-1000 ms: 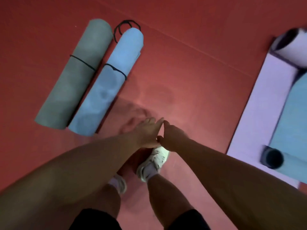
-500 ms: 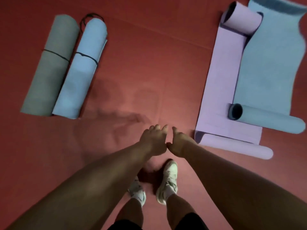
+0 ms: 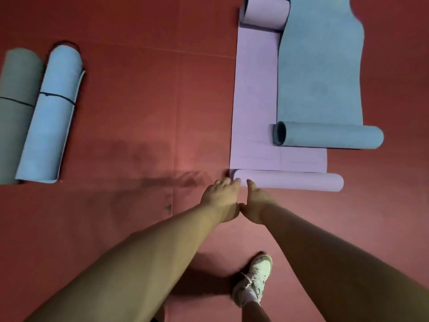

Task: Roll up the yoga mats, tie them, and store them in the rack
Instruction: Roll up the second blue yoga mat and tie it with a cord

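The lilac mat [image 3: 255,101] lies partly unrolled on the red floor [image 3: 139,112], right of the middle of the view. Its near end is curled into a loose roll lying crosswise, and its far end is curled into a second roll at the top edge. Both hands are stretched out together toward the left end of the near roll. The left hand [image 3: 220,198] has its fingers reaching forward, roughly straight, with their tips at the roll's end (whether they actually touch it cannot be told), and nothing shows in its hold. The right hand [image 3: 256,203] is just beside it and meets it near the base of the thumbs. It is seen from the back with one digit pointing at the roll, and whether it grips anything cannot be told. A blue-grey mat [image 3: 320,77] lies along the lilac mat's right side, and the left end of its own near roll rests on the lilac sheet. Well apart on the left, a light blue rolled mat [image 3: 51,117] and a grey-green rolled mat [image 3: 16,117] lie side by side and touching, each with a thin dark band around its middle. A black cord loop [image 3: 65,43] lies at the light blue one's far end. A white shoe [image 3: 255,280] stands on the floor below the arms.
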Motion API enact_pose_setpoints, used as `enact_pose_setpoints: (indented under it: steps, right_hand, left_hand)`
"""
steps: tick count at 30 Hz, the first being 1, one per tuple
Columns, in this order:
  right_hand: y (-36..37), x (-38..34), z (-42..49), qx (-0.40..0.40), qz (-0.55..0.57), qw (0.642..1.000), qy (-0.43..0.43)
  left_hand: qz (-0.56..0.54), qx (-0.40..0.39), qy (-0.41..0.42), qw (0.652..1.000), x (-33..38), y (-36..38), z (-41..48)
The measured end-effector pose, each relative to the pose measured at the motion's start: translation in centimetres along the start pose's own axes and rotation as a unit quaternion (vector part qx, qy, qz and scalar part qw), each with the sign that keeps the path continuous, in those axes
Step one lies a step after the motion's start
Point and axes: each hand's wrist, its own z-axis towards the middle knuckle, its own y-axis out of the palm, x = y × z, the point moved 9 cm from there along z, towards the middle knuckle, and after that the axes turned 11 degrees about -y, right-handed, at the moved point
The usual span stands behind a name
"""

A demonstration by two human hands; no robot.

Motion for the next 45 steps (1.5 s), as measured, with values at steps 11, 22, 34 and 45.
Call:
enact_pose_setpoints:
  steps: [11,22,34,45]
  right_hand:
    - [-9.9,22.5,0.2,0.005,-0.081,0.997,0.002]
    - [-17.2,35.1,9.4,0.034,-0.038,0.999,0.001]
    - [-15.4,49.0,29.5,0.075,-0.108,0.99,-0.058]
    - [-18.0,52.0,43.6,0.236,-0.201,0.941,-0.138]
  left_hand:
    - [-0.048,0.012,-0.023,0.999,20.2,6.8,5.9]
    - [-0.037,0.052,-0.016,0.998,28.7,3.8,21.0]
    - [-0.042,0.14,-0.064,0.987,30.5,11.9,44.9]
    - [0.083,0.204,-0.026,0.975,30.4,10.8,61.9]
